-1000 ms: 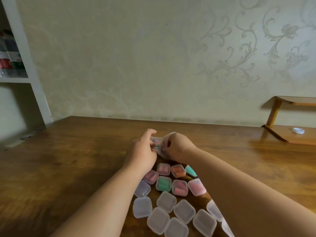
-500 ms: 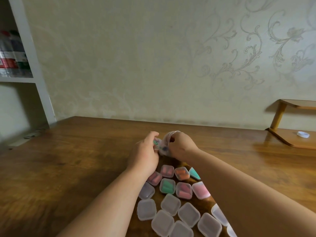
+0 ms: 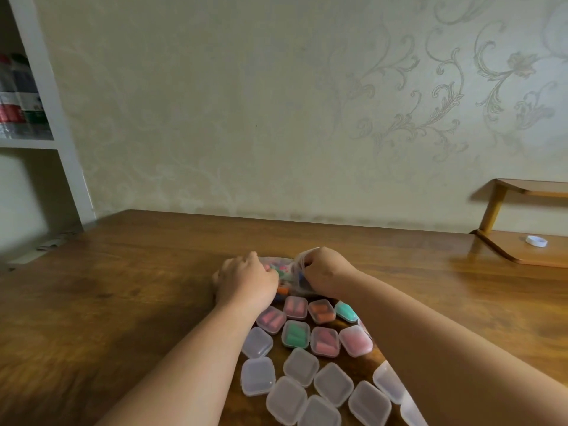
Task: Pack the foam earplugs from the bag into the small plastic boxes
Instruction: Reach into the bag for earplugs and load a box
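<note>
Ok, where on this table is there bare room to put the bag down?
The table is bare left of the left hand, and right of the right hand toward the wooden shelf. Boxes crowd the gap between the forearms.

I see the bag (image 3: 292,284) between left hand (image 3: 246,281) and right hand (image 3: 325,272), boxes (image 3: 295,333) before it on the surface (image 3: 123,287); perhaps earplugs (image 3: 282,291) inside.

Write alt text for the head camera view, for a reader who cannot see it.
The left hand and right hand grip a clear bag of coloured foam earplugs on a wooden table. Nearer the camera lie small plastic filled boxes showing pink, orange or green, then empty boxes.
</note>
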Available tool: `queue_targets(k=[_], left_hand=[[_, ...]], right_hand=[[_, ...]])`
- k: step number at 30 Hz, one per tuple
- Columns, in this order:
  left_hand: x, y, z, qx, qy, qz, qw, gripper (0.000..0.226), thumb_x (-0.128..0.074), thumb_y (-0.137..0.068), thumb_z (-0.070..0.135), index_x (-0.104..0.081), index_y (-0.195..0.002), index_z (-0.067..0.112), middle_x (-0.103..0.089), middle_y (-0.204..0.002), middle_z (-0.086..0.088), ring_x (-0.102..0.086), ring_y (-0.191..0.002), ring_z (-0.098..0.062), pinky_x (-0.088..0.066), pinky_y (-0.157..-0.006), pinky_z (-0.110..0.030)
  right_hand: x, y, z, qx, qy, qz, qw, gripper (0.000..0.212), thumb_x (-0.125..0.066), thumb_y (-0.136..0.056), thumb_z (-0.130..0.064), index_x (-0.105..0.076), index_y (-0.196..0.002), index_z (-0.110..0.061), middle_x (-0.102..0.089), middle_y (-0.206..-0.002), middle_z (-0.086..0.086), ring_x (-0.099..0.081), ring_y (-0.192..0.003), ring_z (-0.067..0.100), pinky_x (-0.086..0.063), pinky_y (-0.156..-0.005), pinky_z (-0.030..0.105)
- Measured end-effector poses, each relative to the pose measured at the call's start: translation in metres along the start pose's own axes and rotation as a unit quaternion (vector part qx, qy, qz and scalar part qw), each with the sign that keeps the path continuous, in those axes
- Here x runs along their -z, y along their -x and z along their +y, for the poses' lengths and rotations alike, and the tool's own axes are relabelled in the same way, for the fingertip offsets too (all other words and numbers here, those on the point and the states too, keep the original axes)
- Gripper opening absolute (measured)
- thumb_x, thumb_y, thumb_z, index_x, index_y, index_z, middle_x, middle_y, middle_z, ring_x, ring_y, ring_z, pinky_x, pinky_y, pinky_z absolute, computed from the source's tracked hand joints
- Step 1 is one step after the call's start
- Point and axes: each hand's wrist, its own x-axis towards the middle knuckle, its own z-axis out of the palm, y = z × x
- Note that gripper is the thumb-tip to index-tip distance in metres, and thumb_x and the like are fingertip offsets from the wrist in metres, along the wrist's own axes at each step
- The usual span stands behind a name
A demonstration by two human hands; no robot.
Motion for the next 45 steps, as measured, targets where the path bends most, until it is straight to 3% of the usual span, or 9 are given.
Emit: queue_targets(k=[4,7,10,16,20,34,36,40,45], left_hand=[[-0.002,-0.003,0.001,0.028,-0.045,-0.020,0.998,0.043,-0.035,-0.101,0.045,-0.061,-0.122,0.018,-0.060,-0.117,-0.005,-0.052,-0.112,-0.024,-0.043,-0.099,-0.045],[0.001,-0.004,0.002,0.026,0.169,-0.018,0.985,0.021,-0.051,-0.100,0.029,-0.055,-0.118,0.021,-0.059,-0.107,0.000,-0.060,-0.096,-0.018,-0.055,-0.083,-0.039],[0.008,-0.001,0.007,0.060,0.383,-0.031,0.921,0.027,-0.056,-0.097,0.008,-0.048,-0.118,0.023,-0.055,-0.117,-0.003,-0.059,-0.087,-0.015,-0.052,-0.060,-0.027],[0.016,-0.002,0.009,0.101,0.525,-0.063,0.842,0.051,-0.054,-0.094,0.002,-0.049,-0.138,0.028,-0.057,-0.129,-0.010,-0.064,-0.108,-0.032,-0.060,-0.085,-0.050],[0.019,0.002,0.010,0.131,0.563,-0.086,0.812,0.028,-0.059,-0.097,0.021,-0.060,-0.125,0.021,-0.064,-0.114,-0.014,-0.066,-0.101,-0.033,-0.057,-0.091,-0.055],[0.011,0.000,0.010,0.116,0.536,-0.070,0.833,0.011,-0.054,-0.100,0.035,-0.064,-0.104,0.030,-0.066,-0.110,-0.011,-0.066,-0.101,-0.030,-0.056,-0.090,-0.046],[0.011,-0.001,0.011,0.114,0.525,-0.064,0.841,0.018,-0.051,-0.102,0.034,-0.064,-0.111,0.027,-0.064,-0.111,-0.011,-0.064,-0.099,-0.030,-0.055,-0.083,-0.041],[0.011,-0.001,0.011,0.063,0.493,-0.039,0.867,0.028,-0.048,-0.104,0.034,-0.063,-0.124,0.022,-0.063,-0.117,-0.008,-0.061,-0.097,-0.022,-0.047,-0.061,-0.030],[0.008,-0.001,0.008,0.030,0.466,-0.035,0.884,0.026,-0.045,-0.105,0.035,-0.059,-0.125,0.024,-0.059,-0.108,0.001,-0.055,-0.083,-0.008,-0.042,-0.052,-0.019]], right_hand=[[-0.004,0.001,0.000,0.018,-0.013,0.025,0.999,0.039,-0.051,-0.095,-0.009,-0.056,-0.134,-0.012,-0.062,-0.128,0.009,-0.062,-0.110,0.024,-0.052,-0.096,0.035],[-0.005,0.006,0.000,0.052,-0.033,0.051,0.997,0.041,-0.049,-0.097,-0.012,-0.053,-0.137,-0.015,-0.061,-0.130,0.007,-0.061,-0.110,0.021,-0.052,-0.091,0.029],[0.003,0.010,-0.004,0.075,-0.040,0.064,0.994,0.031,-0.053,-0.097,-0.013,-0.059,-0.128,-0.009,-0.064,-0.118,0.008,-0.060,-0.096,0.017,-0.052,-0.078,0.023],[0.005,0.010,-0.004,0.045,-0.063,0.084,0.993,0.025,-0.052,-0.095,-0.011,-0.062,-0.118,-0.005,-0.064,-0.104,0.008,-0.060,-0.087,0.018,-0.049,-0.071,0.025],[0.007,0.014,-0.007,0.024,-0.106,0.068,0.992,0.029,-0.051,-0.097,-0.009,-0.058,-0.124,-0.002,-0.063,-0.112,0.014,-0.061,-0.097,0.022,-0.053,-0.084,0.031],[0.007,0.027,-0.012,0.010,-0.244,0.070,0.967,0.029,-0.059,-0.094,-0.015,-0.063,-0.119,-0.001,-0.066,-0.116,0.020,-0.064,-0.098,0.028,-0.052,-0.087,0.033],[0.010,0.027,-0.013,-0.003,-0.228,0.036,0.973,0.036,-0.056,-0.095,-0.013,-0.056,-0.130,-0.002,-0.062,-0.122,0.018,-0.060,-0.109,0.026,-0.050,-0.098,0.036],[0.009,0.022,-0.007,-0.003,-0.240,0.067,0.968,0.033,-0.059,-0.092,-0.010,-0.061,-0.125,-0.006,-0.065,-0.111,0.009,-0.062,-0.093,0.019,-0.055,-0.087,0.031],[0.007,0.022,-0.001,-0.004,-0.238,0.085,0.967,0.030,-0.061,-0.091,-0.013,-0.063,-0.121,-0.009,-0.067,-0.108,0.010,-0.065,-0.095,0.021,-0.058,-0.087,0.037]])
